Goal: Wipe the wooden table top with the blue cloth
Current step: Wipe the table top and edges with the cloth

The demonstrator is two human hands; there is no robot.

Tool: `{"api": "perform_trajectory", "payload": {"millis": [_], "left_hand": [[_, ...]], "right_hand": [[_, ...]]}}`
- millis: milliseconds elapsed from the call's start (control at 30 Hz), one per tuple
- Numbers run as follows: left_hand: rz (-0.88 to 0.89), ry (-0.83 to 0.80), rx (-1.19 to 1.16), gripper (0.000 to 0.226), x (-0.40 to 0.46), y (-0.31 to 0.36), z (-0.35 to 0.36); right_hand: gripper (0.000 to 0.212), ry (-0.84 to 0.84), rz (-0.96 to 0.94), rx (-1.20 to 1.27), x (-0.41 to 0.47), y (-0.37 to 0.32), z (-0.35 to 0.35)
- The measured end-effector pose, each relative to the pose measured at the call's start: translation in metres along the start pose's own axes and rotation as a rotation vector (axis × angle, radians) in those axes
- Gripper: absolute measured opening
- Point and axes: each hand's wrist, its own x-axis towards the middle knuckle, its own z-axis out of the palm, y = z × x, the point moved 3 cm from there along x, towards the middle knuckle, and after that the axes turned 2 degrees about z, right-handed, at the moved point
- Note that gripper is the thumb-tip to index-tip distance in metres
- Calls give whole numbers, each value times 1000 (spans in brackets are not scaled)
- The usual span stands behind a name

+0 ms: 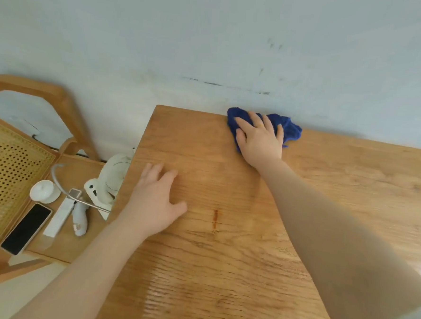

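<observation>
Blue cloth [290, 131] bunched at 1 o'clock, far edge of table top [223, 258]. R hand [260, 137] flat on it, fingers spread, pressing, no pinch. L hand [156, 200] flat on wood, empty. Looks soft, light: press palm mid-bunch.

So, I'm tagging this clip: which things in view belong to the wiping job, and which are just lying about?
Job: crumpled blue cloth; light wooden table top; right hand pressing the cloth; left hand flat on the table top.
Lying about: black-screened phone, long white power strip and small round white dish, all on the cane-backed wooden chair.
</observation>
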Motion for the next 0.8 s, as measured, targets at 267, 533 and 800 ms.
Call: {"api": "perform_trajectory", "payload": {"millis": [267, 533, 800], "left_hand": [[-57, 70, 223, 104, 1, 68, 22], [-135, -104, 386, 140, 17, 96, 43], [-142, -101, 382, 141, 16, 94, 44]], "right_hand": [[44, -30, -267, -11, -102, 35, -9], [40, -50, -174, -18, -10, 46, -12], [48, -23, -252, -49, -62, 52, -12]]}}
